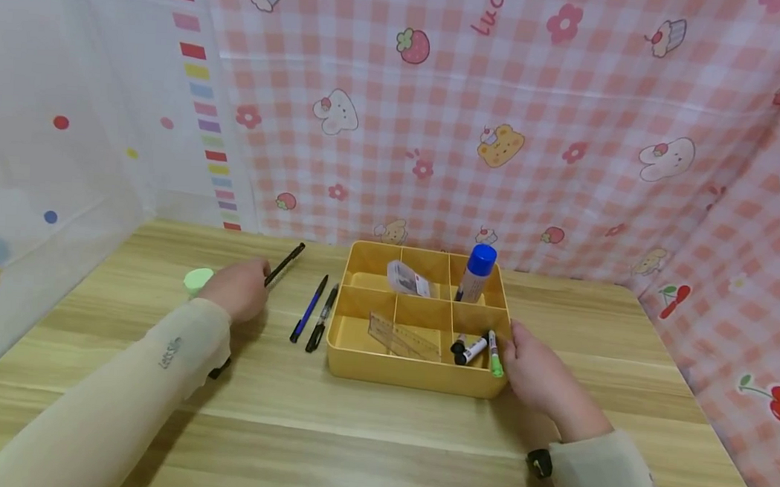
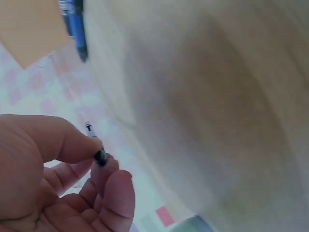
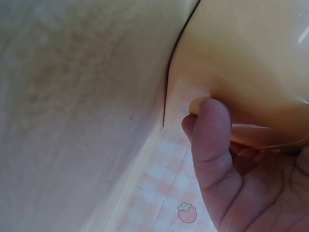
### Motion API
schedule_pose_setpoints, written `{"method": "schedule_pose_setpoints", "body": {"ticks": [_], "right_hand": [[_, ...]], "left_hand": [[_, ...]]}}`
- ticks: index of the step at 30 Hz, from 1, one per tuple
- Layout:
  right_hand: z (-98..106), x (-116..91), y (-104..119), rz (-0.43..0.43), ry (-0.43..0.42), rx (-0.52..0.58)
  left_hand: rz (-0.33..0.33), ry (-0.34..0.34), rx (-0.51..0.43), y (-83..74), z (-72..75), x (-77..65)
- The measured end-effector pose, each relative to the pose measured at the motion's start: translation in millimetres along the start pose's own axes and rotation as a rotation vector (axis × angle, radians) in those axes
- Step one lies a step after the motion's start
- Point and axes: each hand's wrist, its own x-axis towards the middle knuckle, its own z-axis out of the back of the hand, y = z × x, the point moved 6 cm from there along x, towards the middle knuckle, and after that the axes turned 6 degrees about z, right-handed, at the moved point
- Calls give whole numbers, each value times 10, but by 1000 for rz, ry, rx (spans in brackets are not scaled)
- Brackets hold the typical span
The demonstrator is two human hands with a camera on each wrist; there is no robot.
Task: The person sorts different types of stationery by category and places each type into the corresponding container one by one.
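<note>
Between its thumb and fingertips, my left hand [image 1: 236, 290] pinches a dark pen [image 1: 284, 263], whose slim end [image 2: 89, 128] pokes out past the thumb in the left wrist view. Right of that hand lie a blue pen [image 1: 308, 309] and a clear-barrelled pen with a black cap [image 1: 323, 318], side by side on the table. A yellow compartment box [image 1: 389, 374] stands beside them. My right hand [image 1: 539, 372] holds its right side, fingers [image 3: 212, 140] against the outer wall; part of the grip is hidden.
In the box are a blue-capped tube [image 1: 479, 267], a small clear packet [image 1: 408, 278], a transparent ruler [image 1: 401, 337] and short markers, one green-ended [image 1: 495, 358]. A light green round object [image 1: 196, 280] sits left of the left hand. Patterned cloth [image 1: 437, 127] borders the table [image 1: 325, 426].
</note>
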Motion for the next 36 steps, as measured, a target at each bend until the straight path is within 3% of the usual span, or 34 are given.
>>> {"method": "schedule_pose_setpoints", "body": {"ticks": [10,17,24,36], "right_hand": [[-1,16,0,10,-2,-12],[5,11,-5,12,-5,-16],[-9,16,4,22,-6,-5],[-5,17,6,11,9,12]], "left_hand": [[-41,-68,-77,-221,203,-234],[-130,-122,-63,-464,321,-471],[-220,-158,-26,-720,344,-627],[-308,-181,8,-839,335,-786]]}}
